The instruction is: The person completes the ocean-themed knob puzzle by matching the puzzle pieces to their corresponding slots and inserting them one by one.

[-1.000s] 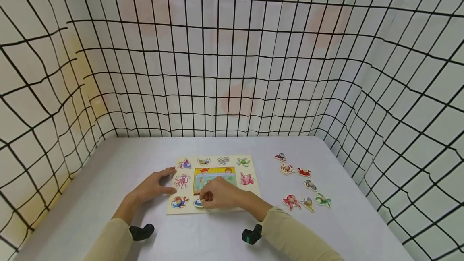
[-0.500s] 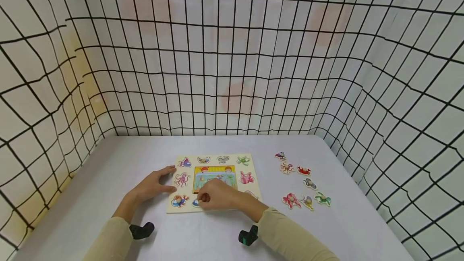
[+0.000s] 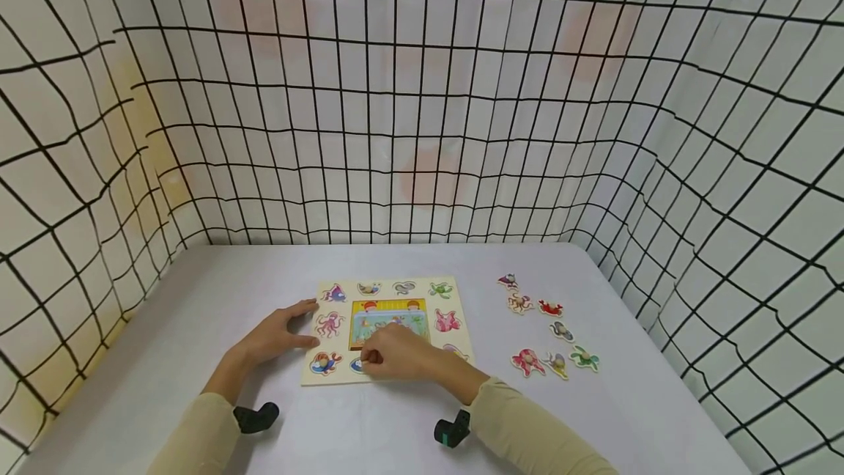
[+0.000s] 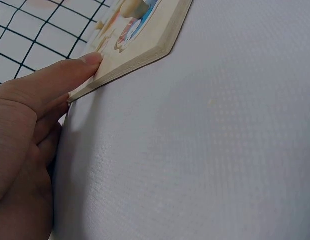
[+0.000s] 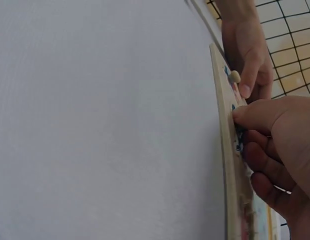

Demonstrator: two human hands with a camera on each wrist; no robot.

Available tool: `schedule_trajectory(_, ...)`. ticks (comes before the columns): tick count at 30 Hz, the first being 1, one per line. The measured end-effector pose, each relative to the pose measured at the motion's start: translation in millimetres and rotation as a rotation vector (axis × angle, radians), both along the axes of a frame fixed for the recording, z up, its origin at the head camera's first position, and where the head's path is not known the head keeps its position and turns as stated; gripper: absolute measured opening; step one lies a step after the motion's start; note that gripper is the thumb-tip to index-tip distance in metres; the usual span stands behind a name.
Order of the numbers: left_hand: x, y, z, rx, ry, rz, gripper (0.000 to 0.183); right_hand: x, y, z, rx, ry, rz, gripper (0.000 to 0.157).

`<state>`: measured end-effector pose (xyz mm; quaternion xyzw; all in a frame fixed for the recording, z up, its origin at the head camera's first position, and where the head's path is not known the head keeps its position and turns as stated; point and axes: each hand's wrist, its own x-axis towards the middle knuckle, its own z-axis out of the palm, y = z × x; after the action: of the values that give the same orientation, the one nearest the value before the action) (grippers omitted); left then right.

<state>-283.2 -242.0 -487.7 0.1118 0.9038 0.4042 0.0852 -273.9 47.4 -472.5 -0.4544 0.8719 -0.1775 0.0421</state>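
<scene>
A pale wooden peg puzzle board (image 3: 424,289) with sea-animal pictures lies in the middle of the table. My left hand (image 3: 277,332) rests at its left edge, thumb and fingers spread; the left wrist view shows the thumb (image 4: 77,72) on the board's margin. With curled fingers, my right hand (image 3: 398,354) pinches a blue-and-white puzzle piece (image 3: 357,365) at the front row of the board. Much of that piece is hidden by the fingers, also in the right wrist view. Left of it, a hermit-crab-like piece (image 3: 325,363) with a wooden knob sits in the corner.
Several loose knobbed pieces lie right of the board, among them a red crab (image 3: 550,307), a pink starfish-like piece (image 3: 527,361) and a green turtle (image 3: 584,358). White walls with black grid lines (image 3: 422,130) enclose the white table (image 3: 369,431) at back and sides.
The right hand has shifted slightly left over the front row, baring the purple picture at the board's right front. The left hand stays at the left edge.
</scene>
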Motion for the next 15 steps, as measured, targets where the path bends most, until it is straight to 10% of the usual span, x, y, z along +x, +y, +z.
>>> schedule_trajectory(15, -1.7, -1.3, -1.3, 0.013, -0.003, -0.001, 0.085, 3.8, -0.2, 0.2, 0.014, -0.009, -0.037, 0.009)
